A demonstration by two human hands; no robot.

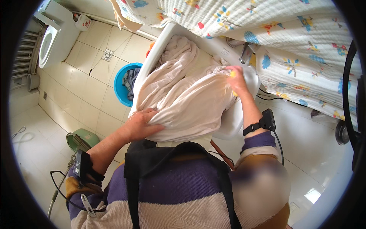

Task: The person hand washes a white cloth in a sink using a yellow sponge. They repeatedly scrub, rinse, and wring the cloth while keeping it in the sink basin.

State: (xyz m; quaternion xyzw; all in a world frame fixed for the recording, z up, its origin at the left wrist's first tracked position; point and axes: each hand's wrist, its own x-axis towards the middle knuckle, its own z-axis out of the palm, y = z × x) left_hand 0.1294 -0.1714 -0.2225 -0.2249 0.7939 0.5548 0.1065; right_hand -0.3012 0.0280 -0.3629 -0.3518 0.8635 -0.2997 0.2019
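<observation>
Pale cloth (190, 101) spans both hands — right hand (237, 81) gripping its far-right edge, left hand (143, 125) touching near-left, closure indeterminable.

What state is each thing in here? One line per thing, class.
Cloth, rumpled, spread across sink
Sink, partly covered
Left hand, on cloth
Right hand, gripping cloth
Tap, on or off unclear
Blue basin, holding dark clothes
Green bucket, on floor
Toilet, lid apparently up
Printed fabric, hanging
</observation>
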